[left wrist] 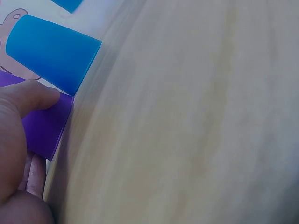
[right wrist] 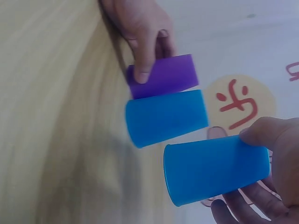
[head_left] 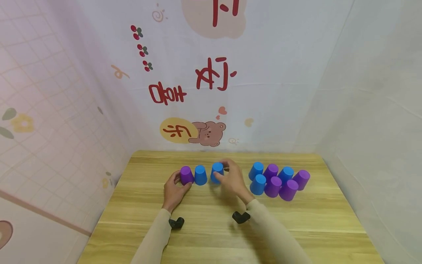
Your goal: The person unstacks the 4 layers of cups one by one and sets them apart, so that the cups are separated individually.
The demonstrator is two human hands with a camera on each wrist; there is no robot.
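My left hand [head_left: 174, 191] holds an upside-down purple cup [head_left: 186, 175] at the left of the table, thumb on its near side and fingers round its left. Right beside that cup stands an upside-down blue cup [head_left: 200, 175]. A second blue cup [head_left: 217, 172] is gripped between the thumb and fingers of my right hand [head_left: 232, 179], a small gap to the right of the first. In the right wrist view this held blue cup [right wrist: 215, 170] shows its open rim toward the wooden surface, with the fingers under its far side.
To the right stands a two-row group of upside-down cups, blue ones [head_left: 258, 184] and purple ones [head_left: 288, 190], close together. The wooden table [head_left: 204, 234] meets a printed white cloth backdrop [head_left: 270, 110] behind. Cloth walls rise at both sides.
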